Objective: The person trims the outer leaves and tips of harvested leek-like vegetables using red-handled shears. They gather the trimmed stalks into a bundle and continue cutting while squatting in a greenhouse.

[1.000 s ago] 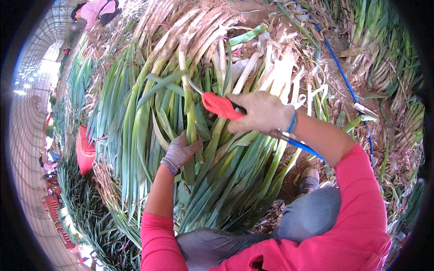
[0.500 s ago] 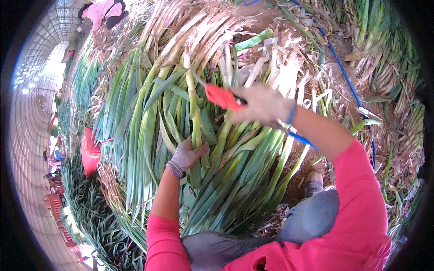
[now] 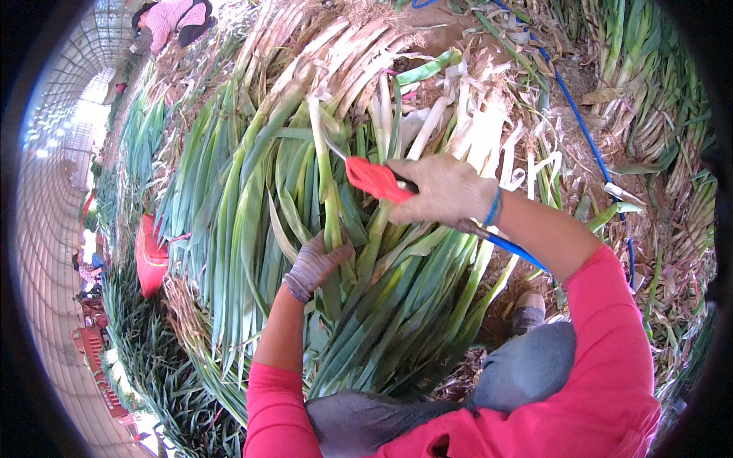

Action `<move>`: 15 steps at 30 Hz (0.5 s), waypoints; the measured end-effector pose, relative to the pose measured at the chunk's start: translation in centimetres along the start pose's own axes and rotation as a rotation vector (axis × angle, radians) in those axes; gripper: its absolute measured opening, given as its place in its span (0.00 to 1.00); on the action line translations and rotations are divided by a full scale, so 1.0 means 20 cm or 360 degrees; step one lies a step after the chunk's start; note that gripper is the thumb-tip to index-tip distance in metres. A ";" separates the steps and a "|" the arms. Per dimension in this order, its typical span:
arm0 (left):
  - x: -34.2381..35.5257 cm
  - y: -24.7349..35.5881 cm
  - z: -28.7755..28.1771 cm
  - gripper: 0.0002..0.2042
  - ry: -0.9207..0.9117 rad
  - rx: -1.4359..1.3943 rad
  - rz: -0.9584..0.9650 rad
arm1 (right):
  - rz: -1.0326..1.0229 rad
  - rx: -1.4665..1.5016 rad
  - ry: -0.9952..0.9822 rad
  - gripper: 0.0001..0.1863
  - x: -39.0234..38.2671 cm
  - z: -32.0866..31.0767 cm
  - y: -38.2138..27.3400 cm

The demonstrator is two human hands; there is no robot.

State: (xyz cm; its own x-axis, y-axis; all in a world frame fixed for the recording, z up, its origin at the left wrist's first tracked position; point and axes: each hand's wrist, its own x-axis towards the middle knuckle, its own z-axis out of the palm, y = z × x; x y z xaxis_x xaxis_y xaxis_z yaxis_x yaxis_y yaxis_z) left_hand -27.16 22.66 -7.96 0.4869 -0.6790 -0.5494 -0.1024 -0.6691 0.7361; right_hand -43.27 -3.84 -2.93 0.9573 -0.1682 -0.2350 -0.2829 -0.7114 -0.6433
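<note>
My left hand, in a greyish glove, is closed around a leek. The leek stands out from the pile, pale end pointing away from me and green leaves toward my knees. In my gloved right hand is an air blow gun with a red covering. Its thin metal nozzle points left, close beside the leek's stem; I cannot tell whether they touch. A blue hose runs from the gun under my right wrist. Many more leeks lie under and around both hands, pale rooted ends at the far side.
A red cloth or bag lies at the left beside dark green leaves. Another blue hose crosses dry peelings on the right. More leeks lie at the far right. A person in pink bends at the far left.
The right hand and blow gun have shifted slightly toward me. More of the held leek's pale stem shows bare, and leaf material lies farther to its left. My left hand stays in place.
</note>
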 end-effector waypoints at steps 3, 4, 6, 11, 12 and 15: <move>0.00 0.01 0.00 0.16 -0.0015 -0.0058 0.0015 | 0.0076 0.0208 0.0026 0.49 0.15 -0.06 0.02; -0.01 -0.01 -0.01 0.15 -0.0012 -0.0073 0.0005 | 0.0022 0.0142 0.0147 0.44 0.22 -0.04 0.04; 0.00 -0.02 0.00 0.13 -0.0038 -0.0116 0.0019 | 0.0020 0.0084 0.0275 0.38 0.29 -0.07 0.06; -0.01 0.00 0.03 0.12 -0.0031 -0.0203 0.0055 | 0.0170 0.0185 0.0392 0.40 0.42 -0.15 0.11; -0.01 0.00 0.03 0.12 -0.0034 -0.0202 0.0073 | 0.0233 0.0212 0.0416 0.41 0.43 -0.16 0.11; 0.01 -0.04 0.01 0.12 -0.0067 -0.0208 0.0130 | 0.0271 0.0306 0.0478 0.41 0.44 -0.24 0.12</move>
State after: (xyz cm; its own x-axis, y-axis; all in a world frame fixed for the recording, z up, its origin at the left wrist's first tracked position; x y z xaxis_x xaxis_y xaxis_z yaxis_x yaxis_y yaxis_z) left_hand -27.24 23.08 -8.78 0.4443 -0.7436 -0.4996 -0.0251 -0.5678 0.8228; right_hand -35.15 -10.27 -3.06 0.8623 -0.4853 -0.1449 -0.4179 -0.5201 -0.7449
